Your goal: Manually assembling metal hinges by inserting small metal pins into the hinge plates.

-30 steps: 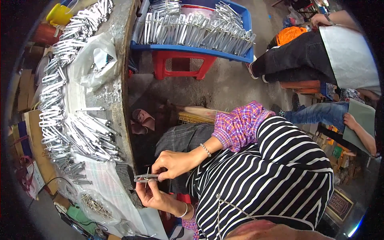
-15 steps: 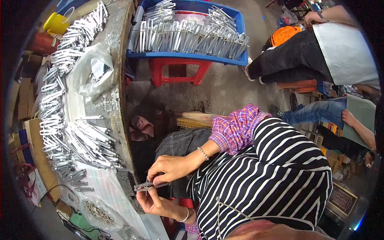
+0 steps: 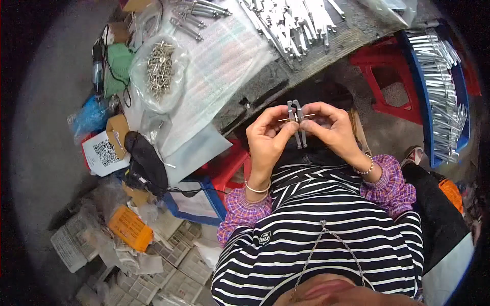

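Observation:
Between my two hands, just past the table's front edge, is a pair of slim grey metal bars (image 3: 301,137), side by side and roughly upright. A thin metal pin (image 3: 312,115) runs crosswise at their upper part and sticks out on both sides. My left hand (image 3: 270,132) pinches the bars from the left, thumb and fingers closed at the crossing. From the other side my right hand (image 3: 334,130) pinches them in the same way. The fingertips hide how the bars and pin are joined. On the table behind lie a heap of similar silvery metal bars (image 3: 291,25) and several darker ones (image 3: 190,24).
A clear plastic bag of small metal pins (image 3: 161,71) rests on white foam sheeting (image 3: 219,61). To the right, a blue tray (image 3: 426,109) full of metal bars sits above a red stool (image 3: 388,84). A black bag (image 3: 145,163) is at lower left, near an orange packet (image 3: 130,228).
The view has turned toward the left end of the table. My hands, formerly close together over a metal piece, now hold the bars from opposite sides, with the pin showing crosswise.

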